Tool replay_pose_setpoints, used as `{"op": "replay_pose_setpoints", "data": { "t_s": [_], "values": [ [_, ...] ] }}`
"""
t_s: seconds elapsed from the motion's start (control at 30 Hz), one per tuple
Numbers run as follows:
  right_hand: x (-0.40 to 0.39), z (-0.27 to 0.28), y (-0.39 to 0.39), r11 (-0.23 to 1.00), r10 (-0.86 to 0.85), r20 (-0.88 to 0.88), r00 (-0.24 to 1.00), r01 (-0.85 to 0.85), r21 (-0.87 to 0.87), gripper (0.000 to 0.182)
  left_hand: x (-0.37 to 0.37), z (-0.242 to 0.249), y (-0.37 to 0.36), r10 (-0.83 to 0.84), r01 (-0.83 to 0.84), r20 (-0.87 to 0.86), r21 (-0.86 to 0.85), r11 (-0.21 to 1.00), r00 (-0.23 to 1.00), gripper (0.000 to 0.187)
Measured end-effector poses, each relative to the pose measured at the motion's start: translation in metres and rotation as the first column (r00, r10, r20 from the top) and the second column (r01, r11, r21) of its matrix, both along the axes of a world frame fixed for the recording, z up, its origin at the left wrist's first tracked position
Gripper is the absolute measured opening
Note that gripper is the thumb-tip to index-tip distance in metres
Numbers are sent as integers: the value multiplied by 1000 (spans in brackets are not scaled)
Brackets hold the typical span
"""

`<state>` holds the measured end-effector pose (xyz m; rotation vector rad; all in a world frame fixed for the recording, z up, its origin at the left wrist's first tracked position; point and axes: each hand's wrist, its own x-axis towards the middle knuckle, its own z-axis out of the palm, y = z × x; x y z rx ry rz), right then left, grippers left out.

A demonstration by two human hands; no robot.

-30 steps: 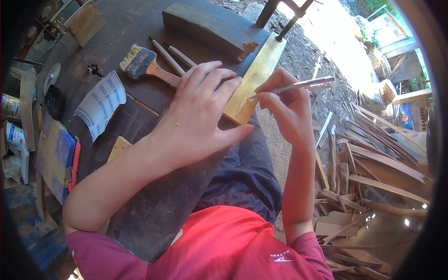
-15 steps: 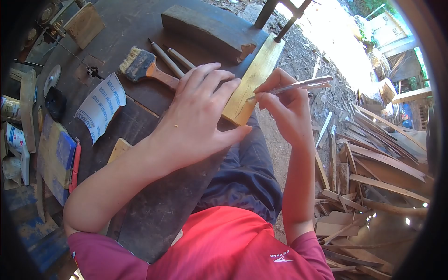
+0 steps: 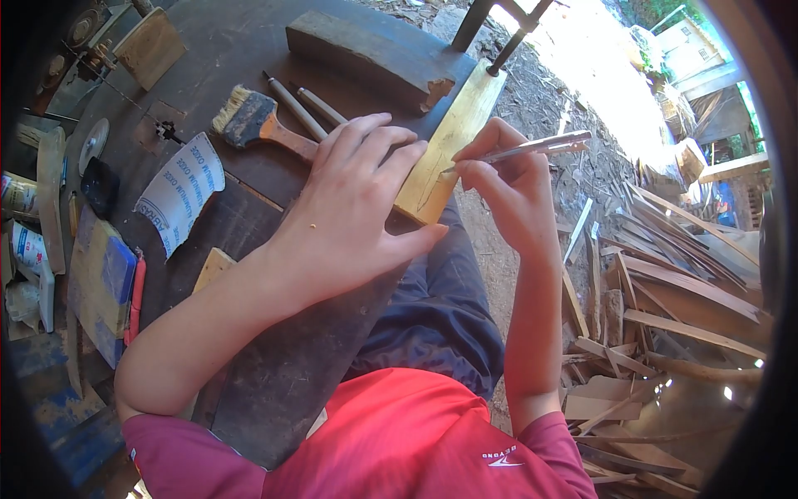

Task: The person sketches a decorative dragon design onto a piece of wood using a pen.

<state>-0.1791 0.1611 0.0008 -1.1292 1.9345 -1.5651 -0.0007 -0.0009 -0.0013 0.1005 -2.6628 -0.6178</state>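
Head view: one camera looks down over a dark workbench (image 3: 249,50) and the person's two bare hands.
Left hand (image 3: 349,208): lies flat, fingers spread, palm down on the near end of a pale wooden strip (image 3: 453,137); it pins the wood and grasps nothing.
Right hand (image 3: 507,195): pinched tight round a thin metal scribing tool (image 3: 532,148), held like a pen; the shaft runs out to the right of the fingers.
Tool tip: just left of the grip, touching the strip's top face beside a dark scored line.
Strip: slants away from the left palm to a clamp's dark bars (image 3: 499,33) at its far end; its near end overhangs the bench edge above the lap.
Beyond the left fingertips: a paintbrush (image 3: 253,116), two thin rods (image 3: 303,104), a dark wood block (image 3: 366,50).
Left of the forearm: a curled sandpaper sheet (image 3: 179,191).
Step, as I judge it: marking or scoring a line into the strip.
Next move calls for: steady downward pressure from the left palm and a light, controlled draw of the tip along the line.
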Motion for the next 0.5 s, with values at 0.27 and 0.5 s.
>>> {"op": "replay_pose_setpoints", "data": {
  "t_s": [0.27, 0.5],
  "values": [
    [-2, 0, -1, 1000, -21, -29, 999, 21, 8, 15, 0, 0, 0, 1, -1, 1, 0, 1000, 1000, 81],
    [-4, 2, -2, 1000, -23, -31, 999, 23, 13, 17, 0, 0, 0, 4, -4, 4, 1, 1000, 1000, 80]
  ]
}}
